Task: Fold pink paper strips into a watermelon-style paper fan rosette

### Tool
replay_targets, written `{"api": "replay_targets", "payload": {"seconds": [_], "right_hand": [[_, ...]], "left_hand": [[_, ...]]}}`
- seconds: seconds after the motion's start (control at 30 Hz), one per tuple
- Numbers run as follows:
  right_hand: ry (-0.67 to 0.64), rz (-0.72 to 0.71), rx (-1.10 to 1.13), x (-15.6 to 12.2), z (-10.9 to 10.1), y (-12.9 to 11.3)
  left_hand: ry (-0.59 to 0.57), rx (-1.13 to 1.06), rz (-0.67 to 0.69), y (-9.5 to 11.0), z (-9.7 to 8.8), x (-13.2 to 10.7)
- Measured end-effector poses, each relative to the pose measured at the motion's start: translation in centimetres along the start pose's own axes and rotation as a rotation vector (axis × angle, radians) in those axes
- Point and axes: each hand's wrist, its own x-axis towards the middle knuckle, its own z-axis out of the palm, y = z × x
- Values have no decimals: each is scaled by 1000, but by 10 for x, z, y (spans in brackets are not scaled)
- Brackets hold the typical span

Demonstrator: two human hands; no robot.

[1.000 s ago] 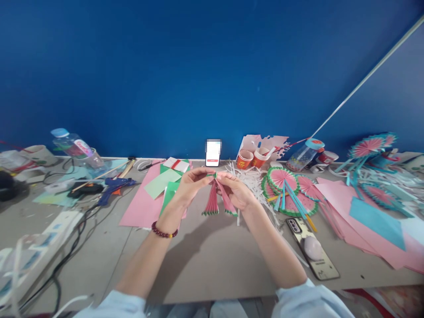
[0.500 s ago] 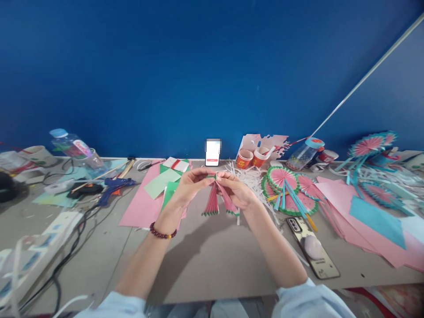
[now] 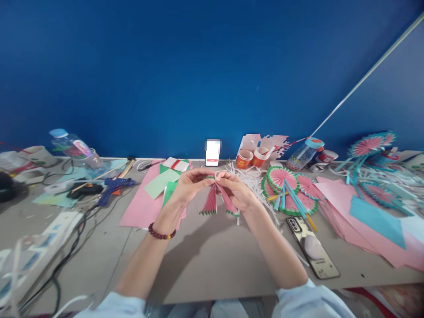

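Between my hands, above the middle of the table, hangs a pleated pink paper fan (image 3: 209, 202) with green edges. My left hand (image 3: 194, 183) pinches it near the top on its left side, thumb and fingers together. On the other side my right hand (image 3: 236, 189) pinches the top too, its fingertips almost touching the left ones. The folds spread downward in two sections, one under each hand. My fingers hide part of the top green edge. A dark red bead bracelet (image 3: 161, 233) circles my left wrist.
A lit phone (image 3: 212, 152) stands against the blue wall. Left lie pink paper (image 3: 135, 207), a blue glue gun (image 3: 114, 187) and a power strip (image 3: 49, 247) with cables. Right are paper cups (image 3: 245, 159), finished fans (image 3: 283, 179), another phone (image 3: 323, 260) and pink sheets (image 3: 341, 198).
The left section of the pleated fan has swung slightly left and opened a little. Both hands keep their pinch in nearly the same place.
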Motion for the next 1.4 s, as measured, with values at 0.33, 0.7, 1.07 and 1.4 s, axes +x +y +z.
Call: {"api": "replay_targets", "payload": {"seconds": [0.33,0.7,1.07,1.4], "right_hand": [[-8,-21,17,2,-3,4],[54,7,90,4,-4,5],[28,-8,4,5,-10,1],[52,-59,-29,6,-11,1]], "left_hand": [[39,55,32,-5,0,-1],[103,83,-29,-7,6,-1],[46,204,3,-11,0,1],[64,362,82,-7,6,-3]]}}
